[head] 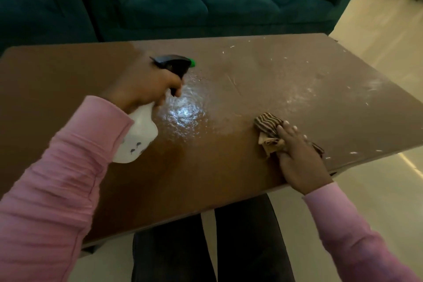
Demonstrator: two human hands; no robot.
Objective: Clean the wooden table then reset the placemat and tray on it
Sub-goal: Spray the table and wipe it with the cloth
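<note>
The brown wooden table fills the middle of the view. My left hand grips a white spray bottle with a black trigger head and green nozzle, held tilted above the table's left half. A wet, shiny patch lies just right of the nozzle. My right hand lies flat on a brown striped cloth, pressing it onto the table near the front right edge. White marks and a dusty smear cover the table's right half. No placemat or tray is in view.
A dark teal sofa stands right behind the table's far edge. Pale tiled floor lies to the right and in front. My dark-trousered legs are under the near edge of the table.
</note>
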